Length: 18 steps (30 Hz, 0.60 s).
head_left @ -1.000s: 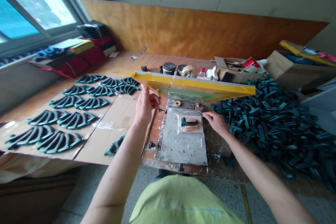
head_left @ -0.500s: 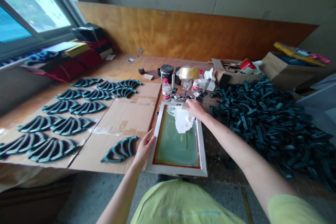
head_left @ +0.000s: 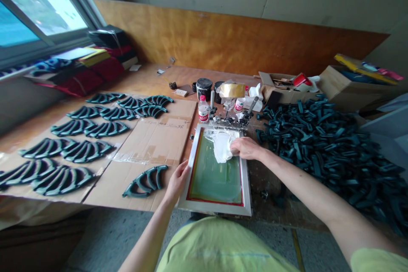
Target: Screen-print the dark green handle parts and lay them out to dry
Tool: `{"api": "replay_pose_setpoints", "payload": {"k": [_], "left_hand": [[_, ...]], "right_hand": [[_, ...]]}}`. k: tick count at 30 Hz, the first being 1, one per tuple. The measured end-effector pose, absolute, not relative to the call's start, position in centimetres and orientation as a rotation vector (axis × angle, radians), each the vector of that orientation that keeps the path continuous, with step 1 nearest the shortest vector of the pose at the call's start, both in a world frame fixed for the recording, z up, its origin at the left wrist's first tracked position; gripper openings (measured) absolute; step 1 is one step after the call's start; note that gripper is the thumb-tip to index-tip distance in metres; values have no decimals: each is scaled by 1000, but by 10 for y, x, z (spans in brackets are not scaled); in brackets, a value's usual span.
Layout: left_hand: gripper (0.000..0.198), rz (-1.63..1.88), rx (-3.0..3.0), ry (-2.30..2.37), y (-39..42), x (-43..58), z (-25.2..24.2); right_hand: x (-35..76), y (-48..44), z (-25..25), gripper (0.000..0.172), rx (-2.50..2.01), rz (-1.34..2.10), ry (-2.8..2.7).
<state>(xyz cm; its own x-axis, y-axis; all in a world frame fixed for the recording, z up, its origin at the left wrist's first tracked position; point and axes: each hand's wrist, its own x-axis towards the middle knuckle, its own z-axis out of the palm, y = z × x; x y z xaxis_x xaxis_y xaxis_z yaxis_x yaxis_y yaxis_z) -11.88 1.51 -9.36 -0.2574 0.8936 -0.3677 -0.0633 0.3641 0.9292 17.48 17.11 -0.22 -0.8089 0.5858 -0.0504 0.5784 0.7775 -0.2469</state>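
Observation:
A screen printing frame (head_left: 247, 187) with a greenish mesh (head_left: 215, 180) lies in front of me at the table's near edge. My left hand (head_left: 177, 180) is closed on its left side, the thumb along the rim. White ink (head_left: 219, 157) is heaped on the upper part of the mesh. Over the ink's right edge, my right hand (head_left: 245, 148) is closed on a flat white piece that looks like a scraper (head_left: 222, 141); ink and fingers partly hide it. Metal clamps (head_left: 229, 121) stand along the frame's far end.
Dark green curved slatted parts (head_left: 145, 182) lie in rows on cardboard (head_left: 159, 136) at left. A large pile of dark green pieces (head_left: 306, 140) covers the right. Behind the frame stand a red-capped bottle (head_left: 203, 110), black tubs (head_left: 204, 88) and a tape roll (head_left: 232, 90).
My right hand has come down from the clamps at the far end of the frame to the right edge of the white ink. The left hand stays at the frame's left side.

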Motion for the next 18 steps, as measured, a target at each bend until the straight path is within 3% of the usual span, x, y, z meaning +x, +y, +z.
{"api": "replay_pose_setpoints", "payload": {"k": [7, 12, 18], "left_hand": [[72, 1095, 719, 1557, 12, -114, -71], [71, 1097, 703, 1577, 11, -113, -54], [70, 1110, 718, 1512, 20, -125, -6]], "right_hand": [[169, 142, -33, 29, -876, 169, -2731], [167, 169, -10, 16, -1144, 310, -2690], [149, 229, 28, 66, -1493, 172, -2467]]}}
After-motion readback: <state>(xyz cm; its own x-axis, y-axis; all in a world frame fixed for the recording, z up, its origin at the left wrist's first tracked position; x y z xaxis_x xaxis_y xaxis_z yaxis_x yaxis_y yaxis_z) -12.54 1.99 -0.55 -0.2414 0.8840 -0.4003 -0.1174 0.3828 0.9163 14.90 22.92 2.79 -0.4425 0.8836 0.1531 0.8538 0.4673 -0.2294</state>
